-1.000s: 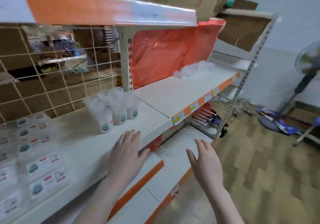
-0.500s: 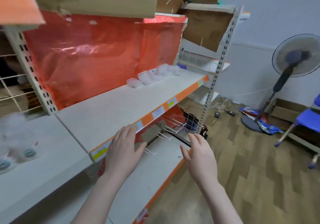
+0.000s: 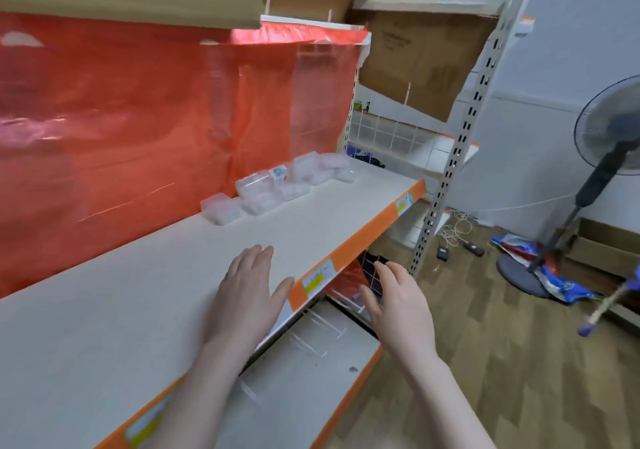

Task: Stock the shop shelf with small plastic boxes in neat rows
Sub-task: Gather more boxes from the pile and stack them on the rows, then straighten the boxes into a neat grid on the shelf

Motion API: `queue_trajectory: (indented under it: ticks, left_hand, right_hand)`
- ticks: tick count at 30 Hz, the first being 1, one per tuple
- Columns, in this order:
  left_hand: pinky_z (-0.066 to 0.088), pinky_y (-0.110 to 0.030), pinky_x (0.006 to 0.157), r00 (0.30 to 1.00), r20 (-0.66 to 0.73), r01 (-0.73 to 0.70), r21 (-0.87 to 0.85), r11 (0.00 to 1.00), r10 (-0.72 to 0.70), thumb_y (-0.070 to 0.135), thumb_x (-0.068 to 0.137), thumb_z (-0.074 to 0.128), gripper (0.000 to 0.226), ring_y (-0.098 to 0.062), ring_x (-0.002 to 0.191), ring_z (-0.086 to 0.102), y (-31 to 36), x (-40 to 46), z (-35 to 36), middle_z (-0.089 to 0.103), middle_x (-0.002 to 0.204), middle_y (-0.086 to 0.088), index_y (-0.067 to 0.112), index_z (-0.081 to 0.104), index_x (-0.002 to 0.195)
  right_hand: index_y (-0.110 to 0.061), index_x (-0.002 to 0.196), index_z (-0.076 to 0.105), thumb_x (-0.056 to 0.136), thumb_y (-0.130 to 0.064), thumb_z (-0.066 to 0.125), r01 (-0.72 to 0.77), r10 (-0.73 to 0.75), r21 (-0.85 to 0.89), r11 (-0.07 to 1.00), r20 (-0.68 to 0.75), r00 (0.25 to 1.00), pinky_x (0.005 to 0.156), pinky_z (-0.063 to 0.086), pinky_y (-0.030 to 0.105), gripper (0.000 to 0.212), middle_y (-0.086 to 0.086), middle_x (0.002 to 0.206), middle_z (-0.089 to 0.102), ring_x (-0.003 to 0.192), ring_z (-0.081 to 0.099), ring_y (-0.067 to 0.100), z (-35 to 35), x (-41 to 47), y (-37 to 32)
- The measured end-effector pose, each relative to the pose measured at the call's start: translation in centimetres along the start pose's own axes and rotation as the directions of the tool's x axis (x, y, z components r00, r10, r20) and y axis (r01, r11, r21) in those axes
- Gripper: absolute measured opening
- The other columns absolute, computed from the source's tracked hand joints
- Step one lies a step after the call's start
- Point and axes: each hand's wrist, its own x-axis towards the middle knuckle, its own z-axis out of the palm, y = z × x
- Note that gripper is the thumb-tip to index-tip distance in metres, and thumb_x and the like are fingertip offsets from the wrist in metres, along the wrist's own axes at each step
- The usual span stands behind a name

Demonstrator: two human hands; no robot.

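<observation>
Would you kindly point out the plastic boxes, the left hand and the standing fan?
plastic boxes (image 3: 258,190): head view, side of a middle box.
left hand (image 3: 247,294): head view, back of hand.
standing fan (image 3: 604,162): head view, motor housing.

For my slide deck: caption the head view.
Both hands, left and right, open and empty before a white shelf; clear plastic boxes clustered against its red backing.
</observation>
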Motion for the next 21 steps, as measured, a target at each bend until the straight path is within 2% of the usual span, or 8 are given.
queue_trajectory:
  ticks: [4,11,17,21]
  left_hand:
    - [0.020,-0.030,0.110,1.000,-0.008,0.007,0.004,1.000,-0.007,0.044,0.092,0.051,0.061,-0.019,0.140,0.023,0.9,7.6,1.6,0.031,0.152,-0.003,0.015,0.035,0.144]
    - [0.021,-0.029,0.108,0.998,-0.031,0.063,0.089,0.994,-0.060,0.041,0.092,0.053,0.060,-0.020,0.138,0.027,1.3,16.2,3.9,0.035,0.148,-0.003,0.014,0.038,0.142]
    - [0.024,-0.032,0.110,0.973,-0.104,0.218,0.149,0.965,-0.204,0.043,0.092,0.051,0.060,-0.019,0.139,0.025,2.0,20.5,6.9,0.032,0.151,-0.001,0.016,0.036,0.144]
    - [0.020,-0.032,0.112,0.924,-0.165,0.370,0.160,0.915,-0.345,0.044,0.093,0.049,0.061,-0.017,0.142,0.019,3.7,22.9,9.1,0.028,0.153,0.001,0.018,0.033,0.145]
  right_hand:
    - [-0.006,0.128,0.053,0.092,-0.029,0.055,0.015,-0.014,-0.027,1.000,0.030,0.999,0.093,0.038,0.033,0.042,0.011,0.126,0.054,0.118,0.049,0.027,1.9,7.9,2.5]
    - [-0.004,0.127,0.051,0.091,-0.029,0.055,0.086,-0.081,-0.041,0.995,0.123,0.989,0.092,0.038,0.039,0.044,0.015,0.119,0.055,0.111,0.050,0.032,6.5,19.6,5.6]
    - [-0.001,0.120,0.055,0.089,-0.026,0.057,0.225,-0.230,0.048,0.973,0.150,0.962,0.087,0.041,0.042,0.040,0.018,0.113,0.057,0.106,0.052,0.036,10.9,30.4,8.6]
    - [0.000,0.120,0.056,0.090,-0.025,0.057,0.351,-0.375,0.145,0.925,0.199,0.905,0.088,0.041,0.042,0.039,0.019,0.114,0.057,0.106,0.052,0.036,13.7,37.6,10.0]
